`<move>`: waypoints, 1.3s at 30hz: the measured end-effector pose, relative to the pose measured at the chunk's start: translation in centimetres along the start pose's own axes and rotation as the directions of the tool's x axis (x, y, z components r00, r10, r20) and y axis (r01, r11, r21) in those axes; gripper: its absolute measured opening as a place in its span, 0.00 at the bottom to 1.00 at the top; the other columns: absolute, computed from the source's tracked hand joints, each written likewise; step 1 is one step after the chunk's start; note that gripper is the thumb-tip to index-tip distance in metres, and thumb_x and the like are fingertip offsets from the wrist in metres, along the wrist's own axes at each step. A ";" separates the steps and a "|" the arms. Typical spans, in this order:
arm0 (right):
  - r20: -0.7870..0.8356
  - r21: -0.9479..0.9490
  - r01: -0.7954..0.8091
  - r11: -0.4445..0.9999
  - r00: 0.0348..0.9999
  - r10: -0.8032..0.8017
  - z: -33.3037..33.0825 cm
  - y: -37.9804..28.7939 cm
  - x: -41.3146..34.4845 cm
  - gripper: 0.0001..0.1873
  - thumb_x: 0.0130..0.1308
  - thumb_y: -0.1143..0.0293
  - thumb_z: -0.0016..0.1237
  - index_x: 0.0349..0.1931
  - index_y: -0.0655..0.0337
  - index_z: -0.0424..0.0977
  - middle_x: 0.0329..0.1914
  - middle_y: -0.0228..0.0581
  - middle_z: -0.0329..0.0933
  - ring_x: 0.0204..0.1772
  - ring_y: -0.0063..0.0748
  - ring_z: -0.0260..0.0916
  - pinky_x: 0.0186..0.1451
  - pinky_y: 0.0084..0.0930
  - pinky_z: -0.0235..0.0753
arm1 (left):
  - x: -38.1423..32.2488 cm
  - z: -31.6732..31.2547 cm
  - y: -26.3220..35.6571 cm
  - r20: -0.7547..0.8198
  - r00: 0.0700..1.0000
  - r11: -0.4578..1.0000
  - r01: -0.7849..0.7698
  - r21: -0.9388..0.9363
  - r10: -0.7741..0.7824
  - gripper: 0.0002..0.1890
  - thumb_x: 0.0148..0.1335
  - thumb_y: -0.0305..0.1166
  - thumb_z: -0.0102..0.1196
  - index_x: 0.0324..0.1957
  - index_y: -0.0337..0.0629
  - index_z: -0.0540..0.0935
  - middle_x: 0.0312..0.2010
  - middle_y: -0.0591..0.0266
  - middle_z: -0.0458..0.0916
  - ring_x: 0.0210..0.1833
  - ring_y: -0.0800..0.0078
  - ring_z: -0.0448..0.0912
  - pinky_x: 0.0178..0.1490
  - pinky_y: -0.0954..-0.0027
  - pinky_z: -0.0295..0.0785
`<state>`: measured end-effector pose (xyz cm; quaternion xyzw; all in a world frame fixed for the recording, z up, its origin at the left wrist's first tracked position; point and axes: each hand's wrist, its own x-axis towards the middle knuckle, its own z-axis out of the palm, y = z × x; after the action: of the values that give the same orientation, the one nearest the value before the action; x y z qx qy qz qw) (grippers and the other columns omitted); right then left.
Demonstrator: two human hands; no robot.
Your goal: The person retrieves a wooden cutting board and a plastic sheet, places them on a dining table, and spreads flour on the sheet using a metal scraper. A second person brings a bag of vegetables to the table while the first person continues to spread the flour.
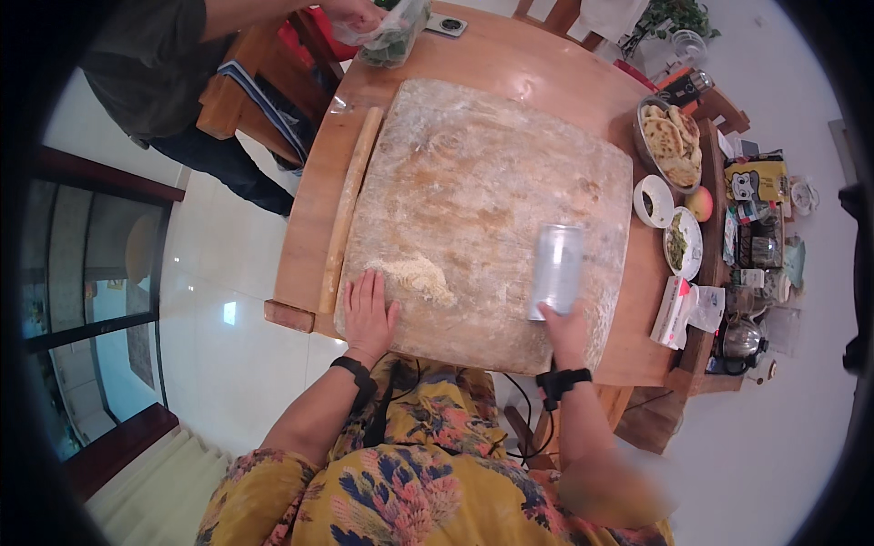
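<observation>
A large floured wooden board (pixel 498 184) lies on the wooden table before me. My left hand (pixel 369 317) rests flat at its near left edge, fingers slightly apart, holding nothing. A small heap of pale flour or crumbs (pixel 416 276) lies just beyond those fingers. My right hand (pixel 565 331) grips the near end of a wide metal scraper (pixel 558 263), slightly blurred, over the board's right side; whether its blade touches the wood cannot be told. Along the board's left edge lies a long wooden rolling pin (pixel 351 211).
Flatbreads (pixel 672 143) fill a metal bowl at the right, near a white bowl (pixel 653 201), an apple (pixel 699 204), a plate of greens (pixel 683 242) and a box (pixel 672 312). Another person (pixel 157 82) at upper left handles a plastic bag of greens (pixel 392 41).
</observation>
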<state>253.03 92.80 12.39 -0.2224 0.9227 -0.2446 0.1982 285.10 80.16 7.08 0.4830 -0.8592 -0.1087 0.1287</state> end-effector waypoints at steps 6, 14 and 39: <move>0.159 0.038 0.102 0.994 0.981 -0.107 1.9 -0.8 -1.2 0.30 0.49 0.54 0.68 0.43 0.67 0.71 0.40 0.62 0.80 0.46 0.61 0.78 0.48 0.47 0.75 | 0.0 -0.1 -0.1 -0.020 1.000 0.999 -0.025 -0.026 0.024 0.34 0.62 0.38 0.54 0.68 0.35 0.61 0.68 0.48 0.61 0.71 0.53 0.58 0.76 0.48 0.44; 0.200 -0.004 0.158 0.987 0.968 -0.154 3.1 -1.8 -3.3 0.28 0.50 0.56 0.68 0.42 0.68 0.71 0.41 0.60 0.80 0.47 0.60 0.78 0.47 0.45 0.76 | -0.1 -0.1 0.0 0.033 0.999 0.999 0.001 -0.044 0.001 0.34 0.63 0.39 0.53 0.68 0.35 0.61 0.68 0.48 0.61 0.72 0.54 0.57 0.76 0.48 0.43; -0.076 0.353 -0.422 0.835 0.877 0.475 -6.3 12.8 -3.4 0.32 0.56 0.55 0.63 0.51 0.74 0.71 0.48 0.57 0.79 0.48 0.50 0.77 0.51 0.39 0.76 | -0.1 0.2 -0.3 0.030 0.999 1.000 -0.021 -0.010 0.021 0.33 0.64 0.41 0.52 0.68 0.36 0.62 0.68 0.50 0.61 0.73 0.54 0.56 0.76 0.47 0.41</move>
<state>248.82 106.79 11.38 0.0566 0.9085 -0.3571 0.2093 285.34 80.13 6.76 0.4716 -0.8656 -0.1189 0.1192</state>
